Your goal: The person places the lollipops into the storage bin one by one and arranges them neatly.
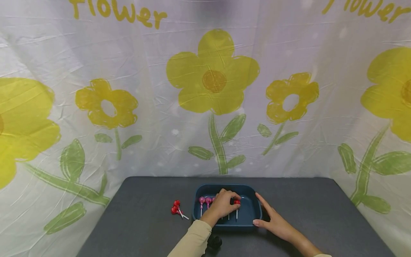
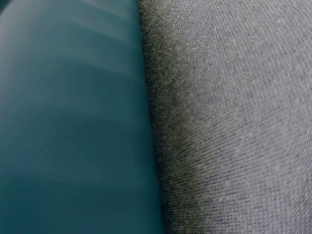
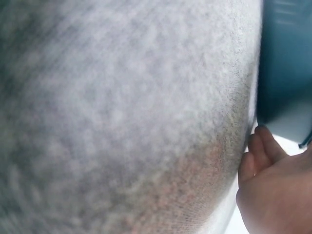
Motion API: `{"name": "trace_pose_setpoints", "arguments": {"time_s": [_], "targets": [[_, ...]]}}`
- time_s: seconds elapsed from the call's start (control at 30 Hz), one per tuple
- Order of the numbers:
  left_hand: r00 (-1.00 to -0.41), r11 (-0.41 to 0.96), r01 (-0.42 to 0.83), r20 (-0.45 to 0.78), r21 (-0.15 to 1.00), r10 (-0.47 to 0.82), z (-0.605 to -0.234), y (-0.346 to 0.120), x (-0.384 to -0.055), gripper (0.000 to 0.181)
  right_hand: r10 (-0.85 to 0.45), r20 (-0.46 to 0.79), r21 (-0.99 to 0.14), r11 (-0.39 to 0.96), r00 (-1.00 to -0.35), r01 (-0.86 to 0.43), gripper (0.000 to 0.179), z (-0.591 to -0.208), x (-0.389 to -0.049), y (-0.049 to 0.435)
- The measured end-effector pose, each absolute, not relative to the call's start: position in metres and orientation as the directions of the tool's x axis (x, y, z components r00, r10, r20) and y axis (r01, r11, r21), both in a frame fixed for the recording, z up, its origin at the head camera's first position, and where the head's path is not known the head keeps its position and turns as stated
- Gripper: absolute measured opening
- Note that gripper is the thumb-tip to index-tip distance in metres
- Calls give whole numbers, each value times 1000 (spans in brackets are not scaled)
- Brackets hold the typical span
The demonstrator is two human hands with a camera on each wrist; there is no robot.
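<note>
A dark blue rectangular tray (image 1: 252, 212) stands on the table. My left hand (image 1: 221, 205) reaches over its front side and pinches a red lollipop (image 1: 237, 202) between thumb and fingers, the white stick pointing toward me. Left of that hand, pink lollipops (image 1: 201, 200) lie side by side in the tray, some partly hidden by the hand. My right hand (image 1: 277, 223) rests against the tray's right side, fingers and thumb spread. The right wrist view shows that hand (image 3: 278, 190) beside the blue wall. Only the tray's outer wall (image 2: 78, 126) and cloth fill the left wrist view.
Several red lollipops (image 1: 176, 207) lie in a small pile on the dark grey table (image 1: 141, 217), left of the tray. A black device (image 1: 214, 242) sits at my left wrist. Behind the table hangs a white curtain (image 1: 154, 107) printed with yellow flowers.
</note>
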State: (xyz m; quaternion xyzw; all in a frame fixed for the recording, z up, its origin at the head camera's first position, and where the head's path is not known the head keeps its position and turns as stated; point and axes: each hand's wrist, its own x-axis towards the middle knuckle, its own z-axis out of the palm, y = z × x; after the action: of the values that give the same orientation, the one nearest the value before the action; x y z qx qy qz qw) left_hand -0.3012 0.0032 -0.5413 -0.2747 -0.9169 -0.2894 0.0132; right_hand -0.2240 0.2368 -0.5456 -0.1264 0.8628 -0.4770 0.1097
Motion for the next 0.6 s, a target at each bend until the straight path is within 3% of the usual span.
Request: {"name": "trace_pose_setpoints", "arguments": {"time_s": [0.6], "targets": [[-876, 715, 478, 210, 510, 435, -541, 3, -299, 14, -322, -46, -844, 518, -945, -136, 89, -544, -223, 237]]}}
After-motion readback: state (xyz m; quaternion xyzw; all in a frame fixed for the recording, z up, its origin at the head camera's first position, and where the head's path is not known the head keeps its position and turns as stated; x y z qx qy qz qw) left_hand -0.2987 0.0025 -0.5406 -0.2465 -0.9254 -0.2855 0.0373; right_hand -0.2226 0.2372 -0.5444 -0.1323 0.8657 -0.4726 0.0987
